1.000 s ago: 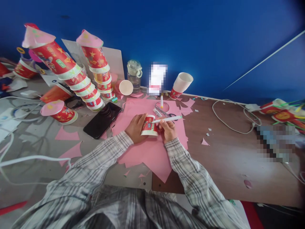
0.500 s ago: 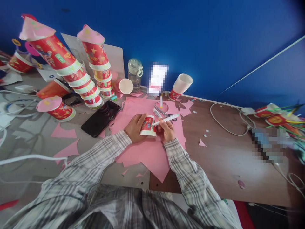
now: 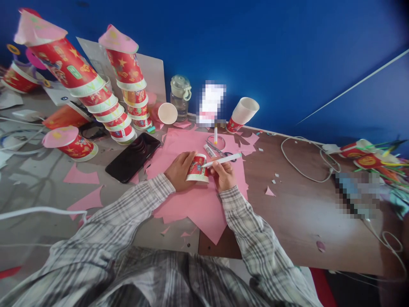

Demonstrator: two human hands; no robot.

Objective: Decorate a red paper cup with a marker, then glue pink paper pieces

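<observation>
A red patterned paper cup stands upside down, its white rim low, over pink paper. My left hand is closed around the cup's left side. In my right hand a white marker is pinched, its tip at the cup's printed side; whether it touches I cannot tell. Just behind the hands lie a glue stick and scissors, partly hidden by the marker. Beyond them is another white marker with a yellow end.
To the left rise two towers of stacked red cups with pink cone tops, near a black phone. A water bottle, a lit blurred screen and stacked cups line the blue wall. A white cable curls at right.
The marker tip has shifted slightly left and up across the cup's side. My left hand still holds the cup. The whole view has shifted a little.
</observation>
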